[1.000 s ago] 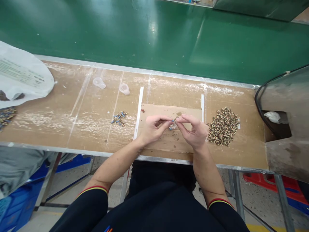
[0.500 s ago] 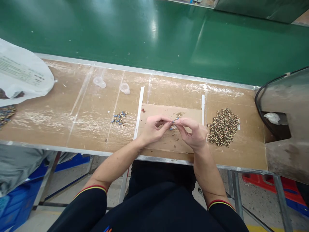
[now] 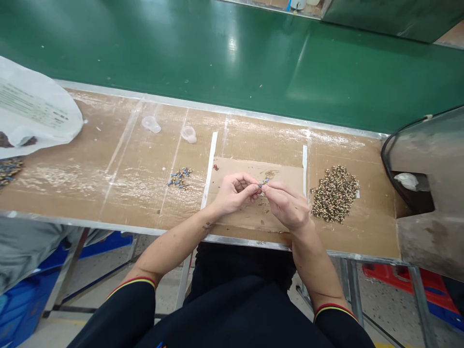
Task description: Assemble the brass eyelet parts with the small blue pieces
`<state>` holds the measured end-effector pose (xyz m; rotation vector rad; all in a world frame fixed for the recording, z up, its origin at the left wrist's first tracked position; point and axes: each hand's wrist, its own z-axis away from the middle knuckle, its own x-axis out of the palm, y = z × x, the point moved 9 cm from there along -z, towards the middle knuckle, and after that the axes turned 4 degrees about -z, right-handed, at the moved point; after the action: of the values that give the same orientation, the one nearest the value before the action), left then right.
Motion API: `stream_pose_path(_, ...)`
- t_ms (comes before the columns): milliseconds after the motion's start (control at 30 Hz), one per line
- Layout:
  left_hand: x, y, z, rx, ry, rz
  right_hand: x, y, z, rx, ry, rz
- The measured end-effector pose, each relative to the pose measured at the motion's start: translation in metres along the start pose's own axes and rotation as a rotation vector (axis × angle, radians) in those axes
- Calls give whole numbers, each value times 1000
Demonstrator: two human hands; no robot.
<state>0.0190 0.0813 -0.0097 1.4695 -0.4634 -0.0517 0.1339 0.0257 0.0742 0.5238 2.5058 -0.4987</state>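
My left hand (image 3: 234, 192) and my right hand (image 3: 289, 203) meet over a cardboard sheet (image 3: 232, 217), fingertips pinched together. Between them is a small blue part (image 3: 260, 186), gripped by the left fingertips and touched by the right ones; its exact kind is too small to make out. Just beyond the fingertips lies another small blue and brass-coloured piece (image 3: 266, 180), beside a yellowish smear on the cardboard. Left of the sheet sits a small group of blue and brass-coloured parts (image 3: 179, 179). To the right is a large heap of small brass-coloured parts (image 3: 335, 194).
Two clear plastic cups (image 3: 151, 124) lie on the bench's far left half. A white sack (image 3: 39, 106) stands at the left edge, with more blue parts (image 3: 9, 170) below it. A metal machine housing (image 3: 431, 232) bounds the right end. A green surface (image 3: 181, 53) runs behind.
The right hand has turned, its fingers now more closed and pointing left. Both hands stay together around the small blue part. The view has shifted slightly.
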Motion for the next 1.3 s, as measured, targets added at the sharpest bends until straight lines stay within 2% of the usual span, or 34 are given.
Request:
stream_pose_path(133, 0, -3, 1, -39, 9, 43, 0, 1, 2, 5, -17, -16)
stream_pose_path(367, 3, -9, 0, -170, -45, 119, 5, 1, 1, -17, -105, -54)
stream_pose_path(533, 3, -17, 1, -217, -28, 194, 2, -2, 0, -51, -50, -38)
stream_pose_path(667, 0, -9, 2, -102, 27, 161, -4, 3, -1, 15, 56, -86)
stream_pose_path(833, -5, 10, 8, 109, 84, 31, -8, 17, 4, 215, 227, -299)
stream_pose_path(967, -7, 14, 12, 188, 131, -55, -7, 30, 13, 408, 337, -421)
stream_pose_path(1033, -8, 13, 12, 184, 136, -61, -6, 34, 16, 479, 352, -464)
stream_pose_path(1167, -6, 9, 9, 131, 100, -56, -5, 37, 16, 530, 330, -478)
stream_pose_path(1300, -5, 17, 8, 217, 85, -94, -2, 38, 16, 556, 302, -451)
